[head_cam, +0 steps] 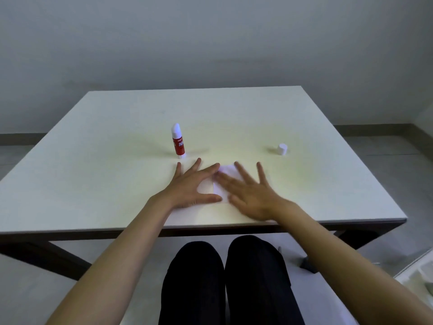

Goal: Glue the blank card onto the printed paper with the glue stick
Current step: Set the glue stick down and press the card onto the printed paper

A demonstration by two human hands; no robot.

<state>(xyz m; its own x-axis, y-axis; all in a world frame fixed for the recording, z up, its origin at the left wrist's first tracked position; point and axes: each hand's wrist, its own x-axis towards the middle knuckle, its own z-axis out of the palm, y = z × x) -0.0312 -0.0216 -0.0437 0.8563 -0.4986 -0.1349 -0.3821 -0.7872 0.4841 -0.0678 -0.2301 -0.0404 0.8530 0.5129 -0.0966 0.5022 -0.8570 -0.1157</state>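
A small white blank card (225, 171) lies on the table near the front edge, mostly covered by my hands. My left hand (191, 187) rests flat with fingers spread on its left side. My right hand (249, 190) lies flat over its right side, slightly blurred. Beneath them a larger pale sheet, the paper (187, 216), is hard to tell from the tabletop; no print shows. The red and white glue stick (178, 141) stands upright just beyond my left fingertips, uncapped. Its white cap (282, 149) sits apart to the right.
The white table (93, 160) has a dark frame and its front edge is close to my wrists. My dark-clad legs are below the edge. A pale tray (419, 273) shows at the lower right, off the table.
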